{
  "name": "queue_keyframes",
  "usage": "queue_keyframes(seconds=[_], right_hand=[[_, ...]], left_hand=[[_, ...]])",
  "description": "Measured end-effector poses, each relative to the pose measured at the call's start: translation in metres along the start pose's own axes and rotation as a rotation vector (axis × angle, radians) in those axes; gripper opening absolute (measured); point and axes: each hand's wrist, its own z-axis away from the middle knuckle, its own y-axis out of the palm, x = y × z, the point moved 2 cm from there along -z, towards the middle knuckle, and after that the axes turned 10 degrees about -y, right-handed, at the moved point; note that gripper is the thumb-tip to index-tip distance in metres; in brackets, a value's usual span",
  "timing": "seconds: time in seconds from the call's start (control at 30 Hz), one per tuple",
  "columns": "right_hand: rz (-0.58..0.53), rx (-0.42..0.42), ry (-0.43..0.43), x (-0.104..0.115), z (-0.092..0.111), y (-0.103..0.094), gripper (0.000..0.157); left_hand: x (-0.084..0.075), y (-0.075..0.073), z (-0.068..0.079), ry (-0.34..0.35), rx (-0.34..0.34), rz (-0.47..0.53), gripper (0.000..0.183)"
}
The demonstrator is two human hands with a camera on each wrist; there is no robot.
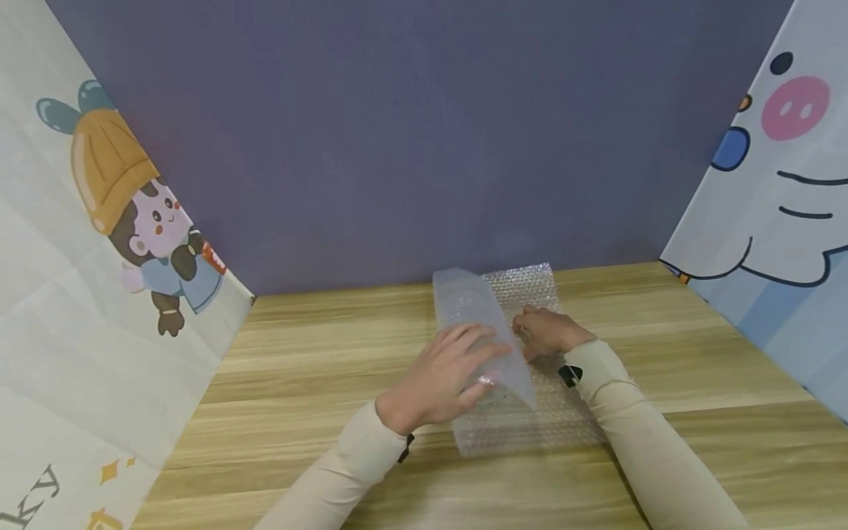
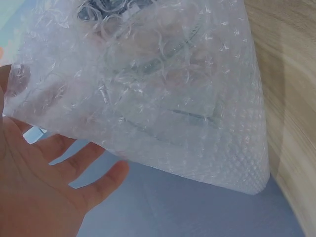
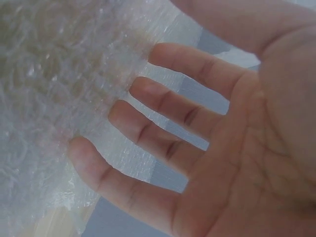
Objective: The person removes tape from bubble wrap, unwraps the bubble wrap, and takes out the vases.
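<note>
A sheet of clear bubble wrap (image 1: pixel 530 423) lies on the wooden table (image 1: pixel 318 368). Its left part is folded up into a raised flap (image 1: pixel 467 305). My left hand (image 1: pixel 444 375) presses on that flap with straight fingers. My right hand (image 1: pixel 546 331) rests on the wrap just right of the fold, fingers relaxed. In the left wrist view the bubble wrap (image 2: pixel 173 98) fills the frame above my open left hand (image 2: pixel 44 182), and a faint clear shape shows through it; I cannot tell what it is. The right wrist view shows my right hand (image 3: pixel 197 138) with fingers spread against the bubble wrap (image 3: pixel 49 98).
A purple wall (image 1: pixel 424 132) closes the back of the table. Cartoon-printed panels stand at the left (image 1: pixel 99 258) and at the right (image 1: pixel 782 184). Bare wood lies on both sides of the wrap.
</note>
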Motion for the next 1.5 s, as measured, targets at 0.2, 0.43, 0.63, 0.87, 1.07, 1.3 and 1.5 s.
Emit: queue_keyframes(seconds=[0.2,0.43,0.63,0.87,1.07,1.3,1.5], right_hand=[[0.014,-0.005,-0.007,0.0,0.002,-0.001,0.044],[0.007,-0.013,0.005,-0.003,0.0,0.001,0.043],[-0.005,-0.022,0.005,-0.005,-0.001,0.002,0.044],[-0.021,-0.011,0.016,-0.004,-0.001,0.002,0.044],[-0.033,-0.017,0.013,-0.004,0.0,0.002,0.047],[-0.025,-0.021,-0.002,-0.004,0.001,0.003,0.053],[-0.024,-0.023,-0.001,-0.005,0.0,0.004,0.051]], left_hand=[[0.0,-0.002,-0.001,-0.015,-0.029,0.017,0.042],[0.001,-0.004,-0.002,-0.014,-0.107,0.013,0.04],[0.002,-0.006,-0.002,-0.006,-0.177,0.031,0.038],[0.003,-0.01,-0.001,-0.025,-0.214,0.042,0.04],[0.005,-0.015,-0.001,-0.045,-0.251,0.061,0.04],[0.009,-0.022,-0.001,-0.05,-0.275,0.059,0.04],[0.012,-0.03,0.001,-0.054,-0.311,0.052,0.041]])
